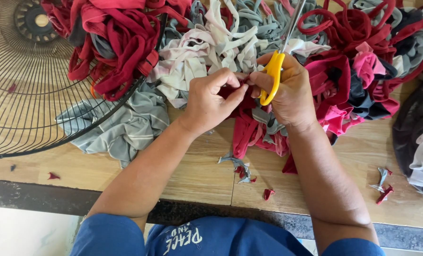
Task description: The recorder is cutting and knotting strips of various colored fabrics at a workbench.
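Note:
My right hand (292,92) grips yellow-handled scissors (274,71), their metal blades pointing up and away over the cloth heap. My left hand (210,97) pinches a red fabric strip (244,128) right beside the scissor handle; the strip hangs down between both hands to the wooden table (197,170). Where the fingers meet, the cloth is partly hidden.
A big heap of red, grey, white and pink fabric strips (221,42) covers the far side. A wire fan guard (27,90) lies at the left over grey cloth (121,125). Small cut scraps (242,171) dot the table's near edge. A dark bag (417,123) sits at the right.

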